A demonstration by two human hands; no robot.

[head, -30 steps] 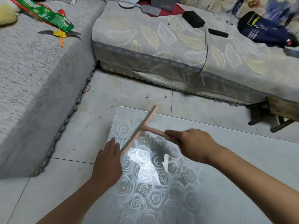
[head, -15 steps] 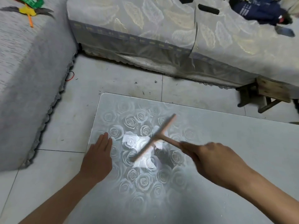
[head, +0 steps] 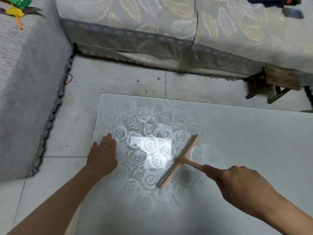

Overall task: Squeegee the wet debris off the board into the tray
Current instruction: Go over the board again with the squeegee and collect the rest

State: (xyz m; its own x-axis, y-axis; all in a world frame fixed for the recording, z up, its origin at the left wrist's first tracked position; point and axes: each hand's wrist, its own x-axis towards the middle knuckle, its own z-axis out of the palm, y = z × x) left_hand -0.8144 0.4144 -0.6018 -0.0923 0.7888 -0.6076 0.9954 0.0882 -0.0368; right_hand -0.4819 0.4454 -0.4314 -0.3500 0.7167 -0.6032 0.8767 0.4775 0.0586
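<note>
I see the board point(head: 245, 133) lying flat on the floor point(head: 118, 78), its left half printed with pale roses and carrying a bright glare patch.

My left hand point(head: 101, 158) lies palm down on the board's left edge. Its fingers point(head: 108, 139) are straight and pressed together, pointing toward the far side of the board, and the thumb sits out over the edge.

My right hand point(head: 237, 185) is over the near middle of the board, fingers curled round the handle of the squeegee point(head: 183, 156). The squeegee is T-shaped and pinkish. Its blade runs diagonally across the right side of the rose print, just right of the glare, with its far end pointing toward the board's far right. Motion blur means I cannot tell whether the blade's whole edge touches the board. I cannot make out any debris on the surface either.

Beyond the board's far edge stands a covered couch point(head: 152, 31), and a wooden stool point(head: 279, 80) sits off the far right corner. Left of the board is a grey couch point(head: 25, 82), with a red band point(head: 68, 78) on the floor at its foot.
</note>
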